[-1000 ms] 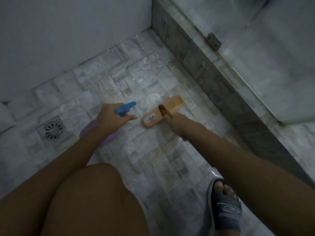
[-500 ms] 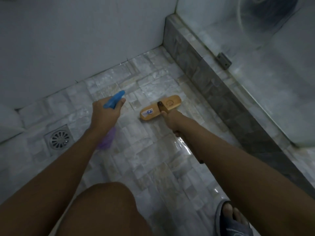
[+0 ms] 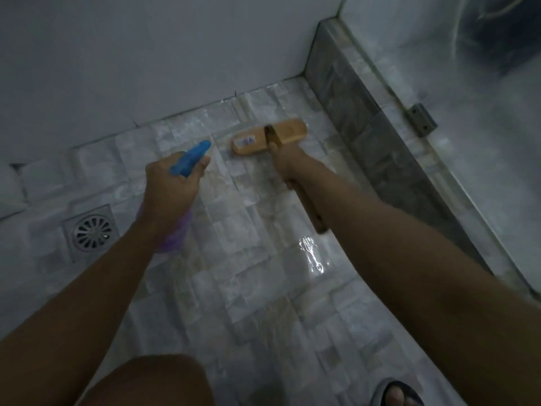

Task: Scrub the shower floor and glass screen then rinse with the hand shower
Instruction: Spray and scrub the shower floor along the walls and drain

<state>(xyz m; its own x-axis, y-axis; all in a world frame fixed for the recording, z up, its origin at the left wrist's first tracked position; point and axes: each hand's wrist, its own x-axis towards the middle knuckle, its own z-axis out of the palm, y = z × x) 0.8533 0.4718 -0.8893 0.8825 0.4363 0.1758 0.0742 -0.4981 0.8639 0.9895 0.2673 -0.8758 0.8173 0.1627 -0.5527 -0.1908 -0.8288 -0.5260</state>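
A wooden scrub brush (image 3: 268,136) lies flat on the pale stone shower floor (image 3: 251,259), close to the back wall. My right hand (image 3: 288,165) grips its wooden handle, which runs back under my forearm. My left hand (image 3: 172,190) holds a spray bottle (image 3: 190,159) with a blue nozzle and a purple body, nozzle pointing toward the brush. The glass screen (image 3: 483,148) stands on the right above a grey stone kerb (image 3: 377,148). The hand shower is not in view.
A square metal drain (image 3: 92,231) sits in the floor at the left. A metal hinge bracket (image 3: 421,120) is fixed at the foot of the glass. My knee (image 3: 152,382) and a slippered foot (image 3: 399,394) are at the bottom. A wet sheen (image 3: 311,253) glints on the tiles.
The brush has been pushed farther from me toward the back wall. My left hand with the spray bottle has moved forward too, and my view has tilted up.
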